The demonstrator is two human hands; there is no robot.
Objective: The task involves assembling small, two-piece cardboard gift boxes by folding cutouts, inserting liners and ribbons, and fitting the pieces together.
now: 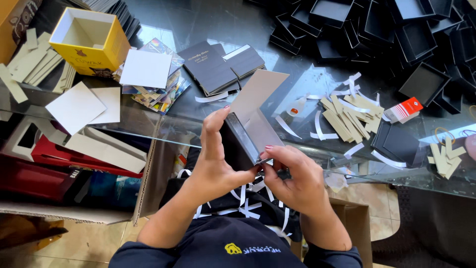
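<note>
My left hand [214, 158] grips a small black box [239, 144] from the left, thumb and fingers along its side. A grey card flap [258, 101] stands up from the box, folded open toward the table. My right hand [292, 177] pinches the box's lower right corner with fingertips. Both hands hold it over my lap, just in front of the glass table edge [347, 171].
A yellow open box [89, 39] stands far left beside white card squares [146, 68]. Flat black covers [218, 67] lie mid-table. Black box trays [396, 34] pile at far right. White strips and tan card pieces [347, 114] lie scattered. A red-and-white packet [404, 109] lies nearby.
</note>
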